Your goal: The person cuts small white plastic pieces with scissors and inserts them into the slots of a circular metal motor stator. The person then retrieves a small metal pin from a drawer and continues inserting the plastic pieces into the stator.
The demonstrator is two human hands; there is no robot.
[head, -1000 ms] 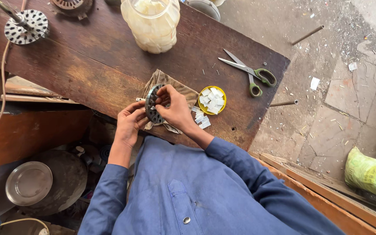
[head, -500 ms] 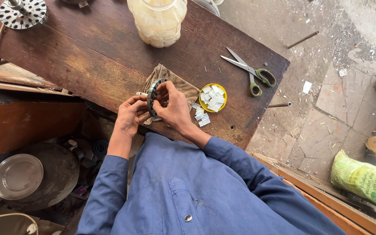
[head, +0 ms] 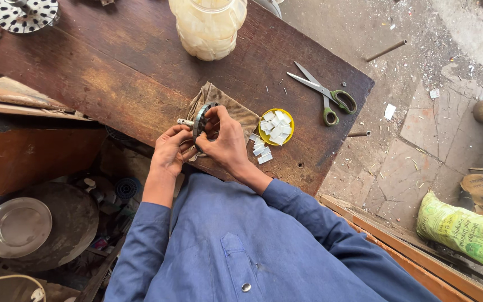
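Both hands hold a metal ring on edge over a cloth on the tabletop. Right hand: fingers closed over the ring's upper rim. Left hand: fingers pinched at its lower left side. A yellow lid of white pieces lies just right; scissors farther right; a jar behind.
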